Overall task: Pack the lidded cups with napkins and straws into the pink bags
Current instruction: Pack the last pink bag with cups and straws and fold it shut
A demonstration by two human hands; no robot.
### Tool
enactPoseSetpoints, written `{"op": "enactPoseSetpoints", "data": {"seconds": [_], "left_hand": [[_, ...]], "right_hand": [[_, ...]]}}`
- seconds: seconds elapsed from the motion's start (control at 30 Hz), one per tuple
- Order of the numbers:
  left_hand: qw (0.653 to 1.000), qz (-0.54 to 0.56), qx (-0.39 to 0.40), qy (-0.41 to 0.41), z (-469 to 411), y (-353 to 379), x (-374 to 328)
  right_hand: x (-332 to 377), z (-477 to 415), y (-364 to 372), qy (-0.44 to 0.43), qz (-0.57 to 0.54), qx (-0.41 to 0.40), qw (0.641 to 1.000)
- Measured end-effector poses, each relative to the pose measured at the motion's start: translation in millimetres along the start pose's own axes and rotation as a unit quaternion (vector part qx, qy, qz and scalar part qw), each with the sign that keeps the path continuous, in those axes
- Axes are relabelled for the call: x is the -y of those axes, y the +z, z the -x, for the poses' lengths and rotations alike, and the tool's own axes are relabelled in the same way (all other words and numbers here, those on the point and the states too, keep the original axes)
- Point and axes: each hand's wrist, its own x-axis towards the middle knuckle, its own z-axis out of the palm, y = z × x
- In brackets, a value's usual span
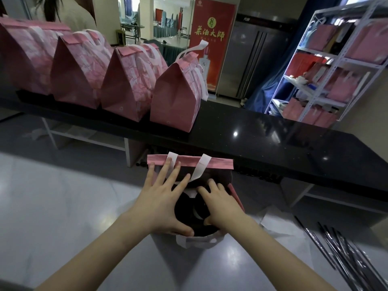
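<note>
Looking down from your head, you see an open pink bag (190, 164) standing on the pale bench (63, 206), near its far edge. Both your hands are spread over the bag's mouth. Your left hand (161, 198) lies flat with fingers splayed, pressing the bag's left side and one white handle. Your right hand (220, 204) is open too, fingertips resting on a dark lidded cup (195, 213) inside; neither hand grips anything.

Four closed bags (126, 80) stand in a row along the black counter (273, 139) behind, so most packing looks done; this bag is still unfolded. Wrapped straws (340, 246) lie at the bench's right edge beside white napkins (275, 223); whether either is already in the bag you cannot tell.

A red banner (212, 24) beyond reads "茶酒大師".
</note>
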Motion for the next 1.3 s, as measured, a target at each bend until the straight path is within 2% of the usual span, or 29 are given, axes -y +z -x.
{"op": "enactPoseSetpoints", "data": {"seconds": [0.67,0.93,1.13,1.2,1.3], "left_hand": [[1.0,-0.002,-0.003,0.016,-4.5,5.0,-9.6],[0.999,0.029,-0.015,0.007,-8.9,5.9,-1.2],[0.998,0.06,-0.025,0.015,-8.7,3.3,6.9],[0.996,0.076,-0.037,0.007,-10.0,2.0,11.9],[0.992,0.11,-0.059,0.008,-14.0,-3.3,20.6]], "right_hand": [[-5.8,-18.7,37.6,0.032,-0.016,0.022,0.999],[5.1,-13.6,27.9,-0.004,-0.071,0.036,0.997],[11.6,-17.6,17.8,0.016,-0.092,0.071,0.993],[13.5,-15.7,8.6,0.004,-0.079,0.047,0.996],[12.3,-3.9,-11.8,-0.031,-0.067,-0.067,0.995]]}}
